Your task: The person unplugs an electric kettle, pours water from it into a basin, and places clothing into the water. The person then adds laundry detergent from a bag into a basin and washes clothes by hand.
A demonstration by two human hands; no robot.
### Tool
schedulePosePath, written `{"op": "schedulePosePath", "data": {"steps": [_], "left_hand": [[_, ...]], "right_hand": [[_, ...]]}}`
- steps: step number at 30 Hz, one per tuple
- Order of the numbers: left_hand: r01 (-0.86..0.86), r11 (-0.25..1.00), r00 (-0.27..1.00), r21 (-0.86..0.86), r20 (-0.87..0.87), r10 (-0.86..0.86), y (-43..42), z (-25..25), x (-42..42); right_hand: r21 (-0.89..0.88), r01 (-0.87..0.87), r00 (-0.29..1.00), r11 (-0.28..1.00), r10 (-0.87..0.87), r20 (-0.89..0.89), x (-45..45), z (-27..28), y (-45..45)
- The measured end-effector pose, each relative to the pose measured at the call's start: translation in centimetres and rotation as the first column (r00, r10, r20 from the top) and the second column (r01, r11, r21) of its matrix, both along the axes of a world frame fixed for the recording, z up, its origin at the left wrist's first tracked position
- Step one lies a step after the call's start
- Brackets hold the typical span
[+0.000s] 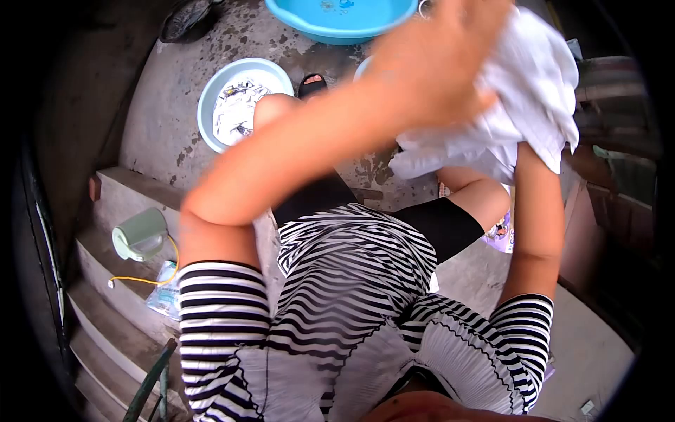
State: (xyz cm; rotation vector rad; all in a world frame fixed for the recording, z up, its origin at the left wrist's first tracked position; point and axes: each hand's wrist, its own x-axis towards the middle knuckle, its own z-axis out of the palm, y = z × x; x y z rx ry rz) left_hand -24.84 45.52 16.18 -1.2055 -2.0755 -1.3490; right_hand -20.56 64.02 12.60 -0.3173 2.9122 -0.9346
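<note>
White cloth, bunched with no clear long axis, lies right of the blurred left hand, whose finger spread cannot be told. The right forearm is nearer, rising under the folds; its hand and fingers are hidden, state indeterminable.

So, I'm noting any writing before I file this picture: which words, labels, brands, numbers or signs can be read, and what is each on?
None can be read.
Plastic packet near the yellow cord: bluish print, too blurred to read.
Purple patterned item by the knee: possibly printed, too small and blurred to tell.
Large blue basin: marks inside, not clear enough to call lettering.
</note>
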Motion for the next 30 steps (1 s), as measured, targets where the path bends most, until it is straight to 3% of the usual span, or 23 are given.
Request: {"op": "schedulePosePath", "data": {"steps": [3,5,6,7,8,9,10,11,13,15,16,17,18,22,24,25,26,27,28,29,30], "left_hand": [[-0.126,0.980,0.977,0.154,-0.155,0.150,-0.5,1.0,-6.7],[-0.317,0.948,0.949,-0.030,-0.004,0.317,-2.1,0.8,-11.4],[-0.280,0.956,0.949,-0.082,0.125,0.289,-3.5,0.0,-13.4],[-0.240,0.962,0.931,-0.128,0.250,0.265,-5.2,-0.7,-14.8],[-0.290,0.937,0.844,-0.193,0.409,0.346,-7.0,-0.1,-15.6],[-0.326,0.908,0.722,-0.263,0.550,0.419,-8.7,0.6,-16.2],[-0.290,0.920,0.695,-0.262,0.603,0.391,-10.3,0.9,-16.9],[-0.258,0.930,0.663,-0.263,0.651,0.368,-12.4,1.2,-17.6],[-0.119,0.978,0.629,-0.172,0.749,0.208,-18.7,-0.1,-21.7],[-0.235,0.971,0.443,0.044,0.894,0.067,-22.9,1.3,-21.7],[-0.209,0.976,0.469,0.060,0.882,0.046,-24.0,1.9,-21.6],[-0.276,0.959,0.366,0.064,0.930,0.043,-24.7,2.4,-21.5],[-0.282,0.951,0.411,0.130,0.912,-0.003,-25.3,2.6,-21.3],[-0.362,0.792,0.519,0.491,0.812,-0.267,-26.7,4.3,-19.1],[-0.375,0.694,0.588,0.615,0.737,-0.335,-27.1,6.8,-17.9],[-0.093,0.729,0.514,0.678,0.660,-0.548,-29.2,8.1,-18.2],[0.083,0.710,0.454,0.699,0.608,-0.652,-30.3,9.5,-19.0],[0.139,0.706,0.492,0.694,0.571,-0.658,-29.1,11.6,-17.6],[0.170,0.543,0.359,0.822,0.462,-0.811,-29.8,12.9,-18.2],[0.261,0.637,0.478,0.725,0.477,-0.738,-22.3,15.5,-12.5],[0.284,0.629,0.543,0.723,0.420,-0.727,-20.5,16.7,-11.1]], "right_hand": [[0.135,-0.130,0.986,0.982,0.143,-0.088,-0.8,0.7,-1.5],[0.205,-0.188,0.963,0.960,0.222,-0.156,0.6,1.6,-1.6],[0.209,-0.185,0.956,0.960,0.225,-0.190,1.7,2.2,-1.1],[0.127,-0.143,0.967,0.982,0.166,-0.192,2.6,2.6,0.0],[-0.033,-0.073,0.986,0.997,0.067,-0.152,3.6,2.9,1.7],[-0.371,0.058,0.998,0.927,-0.060,0.008,4.6,2.9,4.4],[-0.660,0.225,0.974,0.717,-0.159,0.159,5.7,2.9,7.1],[-0.880,0.444,0.895,0.168,-0.137,0.425,6.8,2.3,11.2],[-0.912,0.409,0.902,-0.023,-0.143,0.408,7.5,3.1,16.6],[-0.944,0.325,0.919,-0.048,-0.221,0.328,8.2,2.2,21.7],[-0.940,0.338,0.886,-0.052,-0.318,0.336,7.1,2.0,22.2],[-0.931,0.360,0.839,-0.063,-0.416,0.352,6.3,1.5,22.5],[-0.918,0.389,0.773,-0.081,-0.513,0.373,6.0,0.8,22.7],[-0.925,0.367,0.833,-0.100,-0.407,0.375,1.6,-0.9,20.9],[-0.908,0.416,0.761,-0.042,-0.530,0.373,-0.7,-1.5,19.4],[-0.894,0.447,0.723,-0.013,-0.584,0.370,-2.0,-2.0,18.6],[-0.877,0.464,0.728,0.120,-0.617,0.300,-3.2,-2.4,17.5],[-0.843,0.475,0.737,0.253,-0.637,0.224,-4.4,-2.7,16.0],[-0.724,0.544,0.726,0.425,-0.671,0.152,-5.9,-2.9,13.4],[-0.569,0.575,0.729,0.588,-0.684,0.030,-7.1,-2.2,9.1],[-0.419,0.516,0.800,0.747,-0.595,-0.077,-8.9,-3.0,6.9]]}}
